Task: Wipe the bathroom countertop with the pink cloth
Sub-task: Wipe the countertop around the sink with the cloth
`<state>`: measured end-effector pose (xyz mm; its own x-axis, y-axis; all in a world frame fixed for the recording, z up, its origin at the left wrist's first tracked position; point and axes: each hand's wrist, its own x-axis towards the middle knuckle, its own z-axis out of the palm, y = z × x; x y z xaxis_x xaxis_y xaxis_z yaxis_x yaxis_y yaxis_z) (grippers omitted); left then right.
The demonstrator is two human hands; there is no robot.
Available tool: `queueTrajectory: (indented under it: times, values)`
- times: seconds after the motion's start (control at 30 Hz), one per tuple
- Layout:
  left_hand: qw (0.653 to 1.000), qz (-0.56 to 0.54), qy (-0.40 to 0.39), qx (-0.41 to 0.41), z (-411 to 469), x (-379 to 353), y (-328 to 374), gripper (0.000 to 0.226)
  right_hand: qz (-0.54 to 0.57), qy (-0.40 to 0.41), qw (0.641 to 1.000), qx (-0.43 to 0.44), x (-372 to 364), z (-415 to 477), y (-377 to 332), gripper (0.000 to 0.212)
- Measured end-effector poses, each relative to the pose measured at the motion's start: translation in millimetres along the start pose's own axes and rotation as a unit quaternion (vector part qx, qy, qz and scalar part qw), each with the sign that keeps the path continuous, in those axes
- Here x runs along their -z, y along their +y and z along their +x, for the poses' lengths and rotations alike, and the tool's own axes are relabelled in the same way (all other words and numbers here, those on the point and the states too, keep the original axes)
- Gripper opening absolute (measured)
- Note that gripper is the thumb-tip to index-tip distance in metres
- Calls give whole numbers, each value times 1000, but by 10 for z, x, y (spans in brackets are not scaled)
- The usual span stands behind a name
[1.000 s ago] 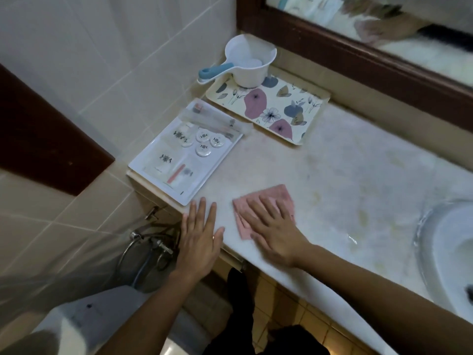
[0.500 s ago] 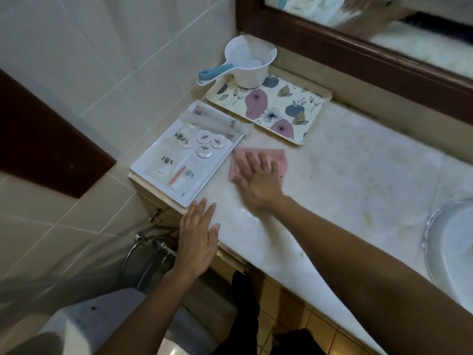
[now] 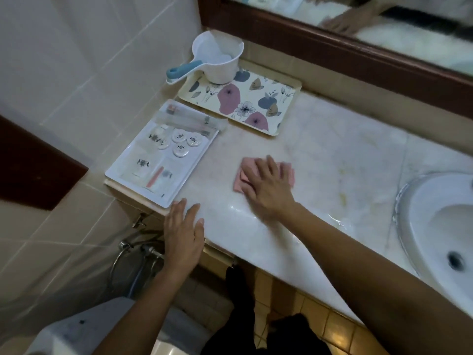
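Observation:
A folded pink cloth [image 3: 242, 176] lies flat on the pale marble countertop [image 3: 332, 160], about midway between the white tray and the sink. My right hand [image 3: 267, 187] presses down on the cloth with straight, spread fingers and covers most of it. My left hand [image 3: 183, 234] rests open at the countertop's front edge, fingers straight, just below the white tray's near corner. A wet sheen shows on the marble near the front edge.
A white tray [image 3: 122, 172] of small toiletries sits at the counter's left end. Behind it a floral tray [image 3: 281, 108] carries a white water dipper [image 3: 217, 60] with a blue handle. A white sink [image 3: 435, 221] is at the right. A framed mirror [image 3: 332, 44] runs along the back.
My right hand has slid the cloth from beside the white tray back toward me and to the right. My left hand has stayed at the front edge.

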<state>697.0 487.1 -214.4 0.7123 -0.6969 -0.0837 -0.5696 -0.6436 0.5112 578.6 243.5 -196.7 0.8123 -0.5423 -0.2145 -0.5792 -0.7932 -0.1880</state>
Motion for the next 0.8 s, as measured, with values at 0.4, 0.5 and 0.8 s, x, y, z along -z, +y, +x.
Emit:
queueTrajectory:
  times: [0.4, 0.5, 0.8]
  values:
    - [989, 109, -31, -93, 51, -79, 328, 56, 30, 16, 998, 60, -504, -1639, 159, 59]
    - [985, 105, -64, -122, 116, -151, 539, 61, 43, 33, 998, -20, -381, -1261, 498, 61]
    - [985, 112, -83, -104, 940, -215, 1081, 62, 62, -32, 995, 74, -233, -1103, 464, 61]
